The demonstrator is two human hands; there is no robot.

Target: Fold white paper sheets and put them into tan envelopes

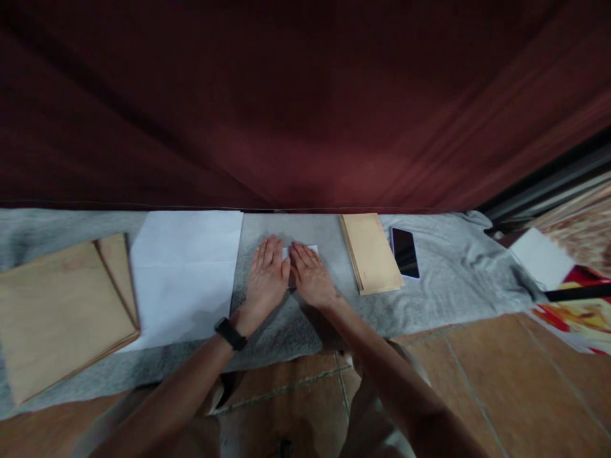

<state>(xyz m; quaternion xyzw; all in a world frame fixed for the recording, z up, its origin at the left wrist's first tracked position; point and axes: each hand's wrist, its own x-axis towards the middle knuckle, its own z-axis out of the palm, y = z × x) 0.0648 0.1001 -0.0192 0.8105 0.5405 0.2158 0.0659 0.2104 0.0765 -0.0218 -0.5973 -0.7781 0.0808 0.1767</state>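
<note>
The person kneels or sits on a brown tiled floor point(477, 356) and leans over a grey cloth point(453, 280) spread along the foot of a dark red curtain point(305, 102). Both hands lie flat, palms down, side by side in the middle of the cloth: the left hand point(266, 273), with a black band on its wrist point(230, 333), and the right hand point(310, 277) touch at the thumbs, fingers stretched out and held close together, pressing on a small folded piece of white paper point(311, 249). Neither hand pinches or grasps anything; they simply bear down on the paper, of which only the far edge shows beyond the fingertips, the rest hidden under the palms. Just to the left of the left hand lies a large white sheet of paper point(186, 273), flat on the cloth and creased across the middle. Further left, partly overlapping that sheet's edge, rests a stack of tan brown envelopes point(62, 312), with a second one peeking out behind it. To the right of the right hand, a little apart, sits another slim stack of tan envelopes point(372, 251), and just beside it a dark smartphone point(405, 252) lying face up with its screen black. At the far right, off the cloth, lie a white sheet point(541, 257) and a red and yellow printed paper point(582, 315).
</note>
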